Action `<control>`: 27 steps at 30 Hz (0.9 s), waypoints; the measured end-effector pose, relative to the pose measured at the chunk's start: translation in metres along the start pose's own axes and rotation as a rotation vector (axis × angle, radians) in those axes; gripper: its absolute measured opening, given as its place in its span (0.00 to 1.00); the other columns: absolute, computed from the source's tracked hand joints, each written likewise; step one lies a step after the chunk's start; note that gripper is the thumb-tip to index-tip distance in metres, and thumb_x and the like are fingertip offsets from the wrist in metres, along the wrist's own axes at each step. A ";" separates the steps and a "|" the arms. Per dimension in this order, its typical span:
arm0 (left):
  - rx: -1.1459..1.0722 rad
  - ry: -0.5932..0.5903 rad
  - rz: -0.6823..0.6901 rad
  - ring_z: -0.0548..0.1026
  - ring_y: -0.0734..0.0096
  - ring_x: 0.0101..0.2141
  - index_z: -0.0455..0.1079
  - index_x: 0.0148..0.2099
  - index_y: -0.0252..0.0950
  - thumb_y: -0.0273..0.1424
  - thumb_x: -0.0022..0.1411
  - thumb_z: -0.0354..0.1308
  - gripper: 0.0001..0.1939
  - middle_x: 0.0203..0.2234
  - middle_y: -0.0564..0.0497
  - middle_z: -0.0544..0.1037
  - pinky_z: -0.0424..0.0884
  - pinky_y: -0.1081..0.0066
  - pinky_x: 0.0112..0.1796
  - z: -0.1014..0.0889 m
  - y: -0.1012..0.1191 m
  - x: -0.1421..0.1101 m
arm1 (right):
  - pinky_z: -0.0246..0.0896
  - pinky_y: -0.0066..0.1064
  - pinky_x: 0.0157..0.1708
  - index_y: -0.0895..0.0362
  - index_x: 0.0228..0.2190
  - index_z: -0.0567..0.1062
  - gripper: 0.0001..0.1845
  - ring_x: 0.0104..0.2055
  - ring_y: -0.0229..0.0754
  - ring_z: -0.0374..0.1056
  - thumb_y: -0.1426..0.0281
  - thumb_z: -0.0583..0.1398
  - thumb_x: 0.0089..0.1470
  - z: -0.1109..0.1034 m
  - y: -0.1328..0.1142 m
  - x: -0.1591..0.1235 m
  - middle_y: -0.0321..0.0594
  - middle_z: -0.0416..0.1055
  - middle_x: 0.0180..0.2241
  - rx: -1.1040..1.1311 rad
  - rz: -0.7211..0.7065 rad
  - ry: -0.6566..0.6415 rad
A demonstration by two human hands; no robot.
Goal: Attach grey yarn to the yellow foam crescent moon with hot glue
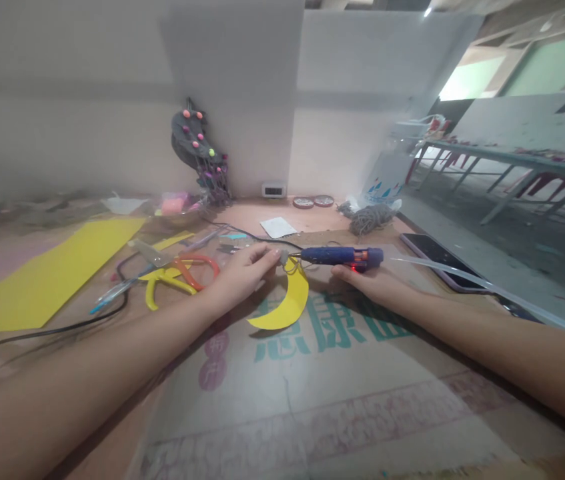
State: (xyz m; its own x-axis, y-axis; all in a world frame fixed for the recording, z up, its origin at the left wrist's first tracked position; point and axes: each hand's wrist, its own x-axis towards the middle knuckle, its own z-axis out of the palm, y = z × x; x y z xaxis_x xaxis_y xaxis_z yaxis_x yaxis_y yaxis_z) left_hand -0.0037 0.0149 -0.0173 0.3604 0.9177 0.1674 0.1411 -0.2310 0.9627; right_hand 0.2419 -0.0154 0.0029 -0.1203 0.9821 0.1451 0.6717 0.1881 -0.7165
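My left hand (pixel 251 268) is closed, thumb and fingers pinching the upper tip of a yellow crescent cutout (pixel 296 299). Grey yarn (pixel 285 257) is bunched at that tip, close to my fingertips. Wrapped around the handle of a blue hot glue gun (pixel 329 255), my right hand (pixel 362 280) keeps it level, nozzle pointing left at the yarn. Whether the nozzle touches the yarn I cannot tell. A red light glows on the gun, and a long clear glue stick (pixel 462 275) trails from its back.
Orange-handled scissors (pixel 197 267), yellow-handled pliers (pixel 169 280) and a yellow sheet (pixel 57 277) lie left. A phone (pixel 442 263) lies right; grey yarn (pixel 372 217) sits behind. A dark moon-shaped ornament (pixel 189 140) leans on the wall. A black cord (pixel 62 331) crosses the left side.
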 end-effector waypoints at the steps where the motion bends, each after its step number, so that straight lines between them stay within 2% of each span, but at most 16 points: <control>1: -0.004 -0.004 -0.002 0.64 0.77 0.22 0.63 0.30 0.36 0.46 0.61 0.54 0.18 0.22 0.56 0.64 0.59 0.77 0.22 0.000 -0.001 0.000 | 0.72 0.42 0.35 0.54 0.29 0.77 0.18 0.35 0.52 0.74 0.52 0.59 0.49 0.000 0.001 0.000 0.42 0.76 0.28 0.001 0.009 -0.004; 15: 0.031 -0.027 0.020 0.61 0.78 0.20 0.62 0.29 0.36 0.45 0.63 0.52 0.18 0.20 0.57 0.62 0.56 0.75 0.21 -0.001 0.000 0.000 | 0.71 0.39 0.34 0.53 0.31 0.78 0.17 0.34 0.51 0.74 0.53 0.60 0.51 0.001 0.005 0.003 0.42 0.77 0.29 0.036 -0.034 0.000; 21: 0.040 -0.032 0.013 0.60 0.79 0.21 0.61 0.29 0.36 0.45 0.63 0.52 0.19 0.21 0.57 0.62 0.55 0.76 0.21 -0.001 0.000 -0.001 | 0.69 0.39 0.34 0.54 0.31 0.79 0.19 0.34 0.51 0.73 0.51 0.61 0.50 0.000 0.008 0.004 0.44 0.77 0.30 0.005 0.029 0.023; 25: -0.005 -0.027 -0.011 0.62 0.78 0.22 0.61 0.30 0.36 0.45 0.63 0.53 0.18 0.22 0.57 0.62 0.57 0.77 0.21 0.000 0.000 0.000 | 0.65 0.36 0.27 0.54 0.25 0.77 0.23 0.29 0.48 0.70 0.47 0.58 0.50 -0.001 0.012 0.007 0.43 0.74 0.25 -0.039 0.091 0.005; 27: -0.034 -0.017 -0.029 0.64 0.76 0.23 0.61 0.30 0.37 0.45 0.62 0.54 0.17 0.22 0.56 0.64 0.59 0.76 0.22 0.000 0.000 0.000 | 0.64 0.35 0.27 0.54 0.21 0.74 0.24 0.28 0.46 0.69 0.47 0.56 0.52 -0.005 0.010 0.007 0.42 0.72 0.23 -0.053 0.051 -0.016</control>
State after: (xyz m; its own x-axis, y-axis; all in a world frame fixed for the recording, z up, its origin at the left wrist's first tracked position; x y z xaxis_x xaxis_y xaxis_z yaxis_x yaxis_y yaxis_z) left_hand -0.0036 0.0149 -0.0173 0.3726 0.9180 0.1357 0.1206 -0.1929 0.9738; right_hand 0.2511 -0.0068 0.0000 -0.0963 0.9905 0.0977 0.7147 0.1371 -0.6859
